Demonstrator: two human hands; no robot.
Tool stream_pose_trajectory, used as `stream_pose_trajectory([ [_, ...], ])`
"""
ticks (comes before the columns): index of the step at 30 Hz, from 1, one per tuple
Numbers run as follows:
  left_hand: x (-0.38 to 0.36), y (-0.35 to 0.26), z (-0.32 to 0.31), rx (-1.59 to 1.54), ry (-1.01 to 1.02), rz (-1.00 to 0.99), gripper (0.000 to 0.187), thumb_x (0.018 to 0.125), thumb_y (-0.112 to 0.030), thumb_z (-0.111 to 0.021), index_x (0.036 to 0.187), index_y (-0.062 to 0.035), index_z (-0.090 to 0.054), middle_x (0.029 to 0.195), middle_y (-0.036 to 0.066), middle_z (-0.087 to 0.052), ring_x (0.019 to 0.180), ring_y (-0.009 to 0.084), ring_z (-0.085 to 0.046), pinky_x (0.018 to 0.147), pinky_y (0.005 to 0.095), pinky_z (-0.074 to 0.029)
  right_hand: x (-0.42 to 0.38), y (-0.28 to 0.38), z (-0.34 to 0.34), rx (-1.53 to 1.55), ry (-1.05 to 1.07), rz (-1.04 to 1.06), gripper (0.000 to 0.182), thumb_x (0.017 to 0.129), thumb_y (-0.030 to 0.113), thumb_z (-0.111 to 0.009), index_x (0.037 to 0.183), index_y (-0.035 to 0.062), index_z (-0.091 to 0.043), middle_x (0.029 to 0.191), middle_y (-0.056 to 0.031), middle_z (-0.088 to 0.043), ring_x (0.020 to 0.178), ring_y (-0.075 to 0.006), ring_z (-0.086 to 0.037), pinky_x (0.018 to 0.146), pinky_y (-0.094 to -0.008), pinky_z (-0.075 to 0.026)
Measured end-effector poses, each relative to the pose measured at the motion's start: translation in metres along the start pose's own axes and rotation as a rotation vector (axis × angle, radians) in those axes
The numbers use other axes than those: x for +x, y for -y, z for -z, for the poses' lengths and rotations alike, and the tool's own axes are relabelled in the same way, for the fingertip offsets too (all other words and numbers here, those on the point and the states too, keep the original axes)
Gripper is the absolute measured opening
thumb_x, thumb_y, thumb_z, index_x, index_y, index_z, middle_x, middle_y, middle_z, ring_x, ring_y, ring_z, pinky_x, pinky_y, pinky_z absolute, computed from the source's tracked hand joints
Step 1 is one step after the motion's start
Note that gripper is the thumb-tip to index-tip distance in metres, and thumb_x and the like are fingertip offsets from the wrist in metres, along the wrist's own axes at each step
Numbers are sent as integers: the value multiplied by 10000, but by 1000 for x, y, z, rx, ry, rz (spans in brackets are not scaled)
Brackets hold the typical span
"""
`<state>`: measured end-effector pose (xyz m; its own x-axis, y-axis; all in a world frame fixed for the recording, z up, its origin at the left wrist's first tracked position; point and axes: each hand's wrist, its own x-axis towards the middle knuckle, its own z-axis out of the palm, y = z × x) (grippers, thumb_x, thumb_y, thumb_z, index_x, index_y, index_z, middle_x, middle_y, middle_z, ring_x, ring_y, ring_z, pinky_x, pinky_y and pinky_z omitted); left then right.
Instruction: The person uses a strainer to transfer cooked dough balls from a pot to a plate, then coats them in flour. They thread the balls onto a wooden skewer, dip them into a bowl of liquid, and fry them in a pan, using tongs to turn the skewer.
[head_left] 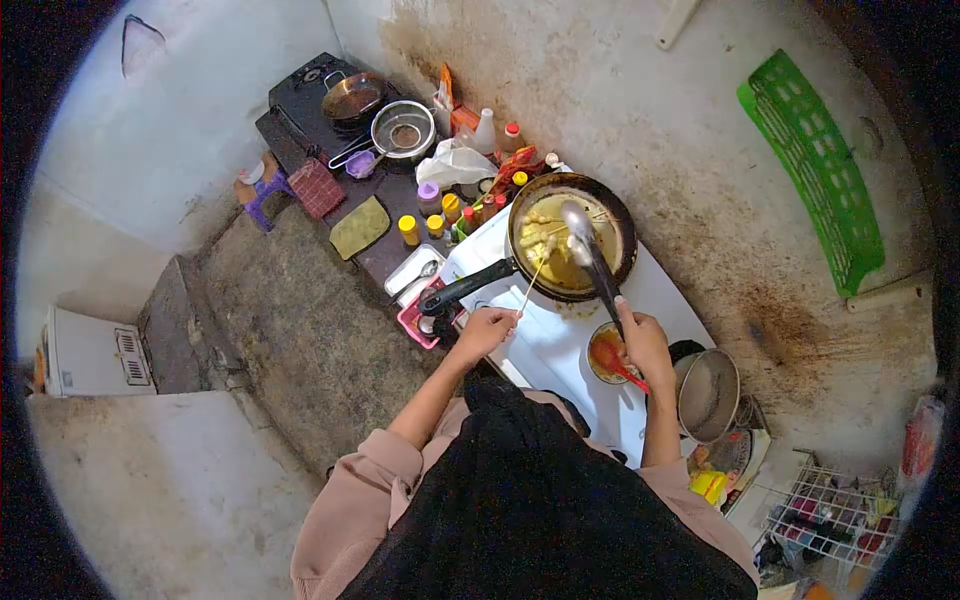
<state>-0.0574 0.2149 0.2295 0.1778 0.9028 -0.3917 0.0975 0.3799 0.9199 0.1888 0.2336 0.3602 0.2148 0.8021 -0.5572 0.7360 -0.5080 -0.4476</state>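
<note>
My left hand (489,331) pinches the lower end of a thin wooden skewer (529,288). The skewer's far end reaches into a frying pan (628,217) of yellowish oil. Several pale pieces of food (540,236), some on sticks, lie in the oil. My right hand (645,346) is closed round the dark handle of a metal cooking spoon (577,219), whose shiny head is over the pan, close to the food. Just below my right hand stands a small bowl (592,366) of orange-brown sauce with a red spoon (625,372) in it.
The pan's black handle (467,286) points left across the white stove top (545,345). Bottles and jars (451,207) crowd the counter to the left. A metal pot (708,396) stands right of my right arm. A green rack (815,170) hangs on the wall.
</note>
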Motion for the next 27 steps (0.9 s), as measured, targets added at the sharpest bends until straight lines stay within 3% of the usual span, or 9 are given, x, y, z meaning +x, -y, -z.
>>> stream_pose_trajectory([
  [4,-3,-2,0,150,-43,-63,248,814,-173,-552,994,-29,-645,737,50,-634,607,86,-547,585,236,-457,16,-24,-4,-46,-165,84,718,829,602,-345,855,-57,-629,858,-266,-605,873,-377,-580,809,-409,-426],
  [10,-10,-8,-5,341,-195,-228,219,761,-162,-581,881,5,-657,781,170,-644,693,229,-629,662,307,-483,6,-11,-6,-115,-47,81,730,830,603,-341,882,-68,-624,919,-273,-595,910,-382,-568,835,-417,-414],
  [13,-11,-9,-6,333,-208,-227,220,760,-164,-585,878,7,-657,803,173,-645,718,245,-634,672,308,-486,-5,0,-4,48,9,-9,734,827,606,-341,914,-68,-617,948,-273,-588,927,-391,-559,850,-425,-405],
  [16,-14,-13,-5,344,-204,-216,222,760,-167,-588,876,11,-655,799,172,-645,715,243,-634,675,307,-487,9,-24,-7,-81,-156,90,734,825,603,-344,934,-73,-610,941,-275,-591,919,-397,-561,845,-425,-408],
  [25,-10,-11,-9,353,-232,-253,228,756,-171,-596,867,20,-650,758,170,-644,690,239,-638,659,308,-493,-8,4,1,23,3,7,727,819,617,-339,885,-46,-629,936,-277,-587,921,-391,-560,848,-430,-404],
  [27,-11,-13,-9,361,-227,-215,234,752,-174,-599,871,21,-649,758,171,-644,693,235,-639,661,307,-494,8,-16,-2,-63,-104,72,728,818,618,-342,872,-49,-629,915,-277,-590,905,-394,-563,840,-431,-407],
])
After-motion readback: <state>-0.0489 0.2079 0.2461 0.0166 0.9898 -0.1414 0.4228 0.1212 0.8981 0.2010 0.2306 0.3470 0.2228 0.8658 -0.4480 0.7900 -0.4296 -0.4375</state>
